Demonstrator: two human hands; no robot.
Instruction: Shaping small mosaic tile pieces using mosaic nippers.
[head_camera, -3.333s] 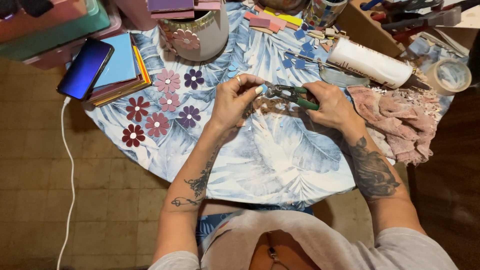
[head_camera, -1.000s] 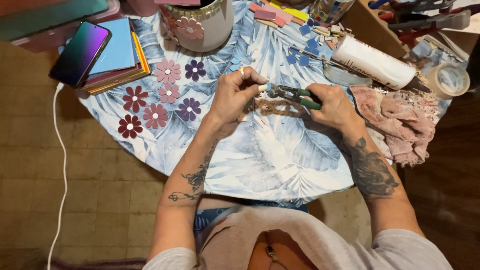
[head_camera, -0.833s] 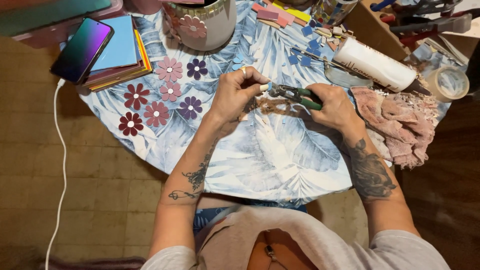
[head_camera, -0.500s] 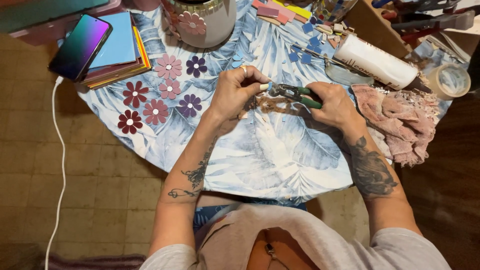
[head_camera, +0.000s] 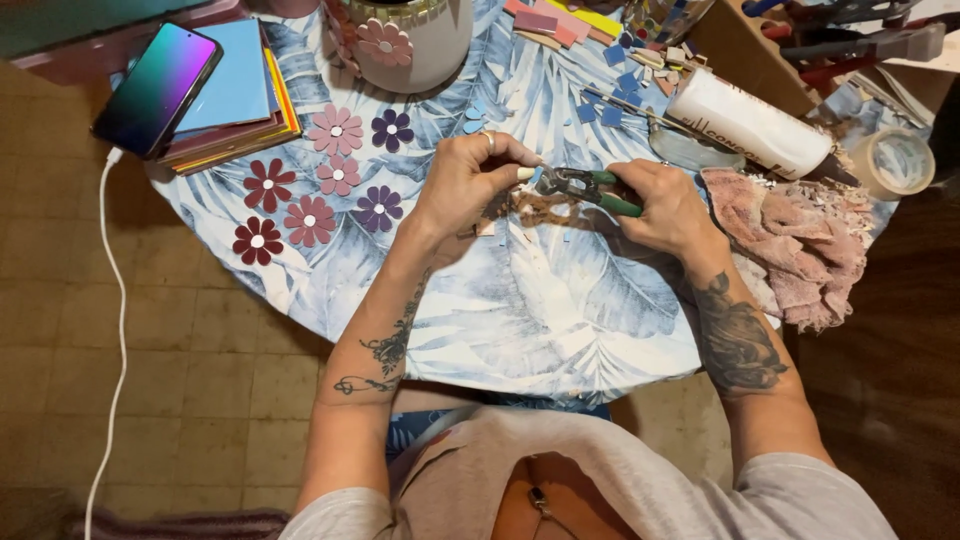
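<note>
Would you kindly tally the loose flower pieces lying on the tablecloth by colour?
Dark red flowers: 2
Pink flowers: 3
Purple flowers: 2
Total: 7 on the tablecloth, not counting the flower fixed to the pot.

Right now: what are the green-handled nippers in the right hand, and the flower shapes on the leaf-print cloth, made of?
Green-handled nippers: dark grey head, looks like metal; glossy green grips, likely plastic or rubber sleeves. Flower shapes: flat, hard-edged petals in maroon, pink and purple with pale centres, slightly shiny; probably glazed ceramic or glass tile, though painted card cannot be ruled out.
</note>
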